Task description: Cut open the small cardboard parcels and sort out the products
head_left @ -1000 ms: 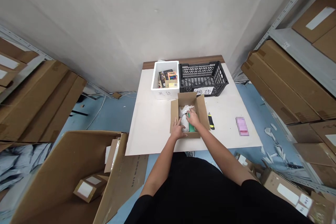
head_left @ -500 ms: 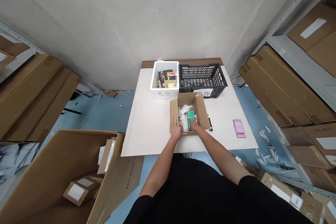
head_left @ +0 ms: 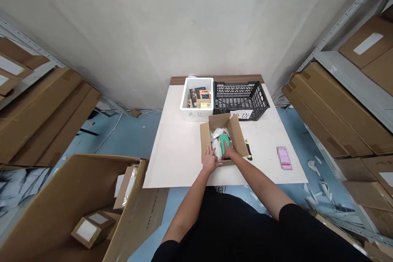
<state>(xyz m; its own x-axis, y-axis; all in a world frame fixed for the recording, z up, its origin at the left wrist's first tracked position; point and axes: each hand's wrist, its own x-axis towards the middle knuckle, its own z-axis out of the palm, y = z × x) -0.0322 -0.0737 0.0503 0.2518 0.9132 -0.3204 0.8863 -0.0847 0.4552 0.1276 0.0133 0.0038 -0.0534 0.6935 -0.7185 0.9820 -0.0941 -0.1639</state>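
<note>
In front of me on the table an open cardboard box [head_left: 204, 138] stands with its flaps out. White crumpled wrapping [head_left: 216, 147] and a small green box [head_left: 224, 142] lie inside it. My right hand [head_left: 227, 151] reaches in from the right and grips the near end of the green box, the thumb on top. At the carton's near left side rests my left hand [head_left: 210, 160], its fingers stretched apart against the flap and edge. The tips of my right fingers are hidden inside the carton.
Behind the carton stand a white foam bin [head_left: 196, 114] with several small packages and a black plastic crate [head_left: 241, 94]. A black-and-yellow cutter [head_left: 248, 150] lies at right, beyond it a blurred pink item [head_left: 284, 158]. A large carton [head_left: 101, 157] stands at left; loaded shelves flank both sides.
The view has shifted slightly, so everything sits a little lower and to the right. The green box is tilted a bit more, with my right hand still on it. My left hand stays at the carton's edge.
</note>
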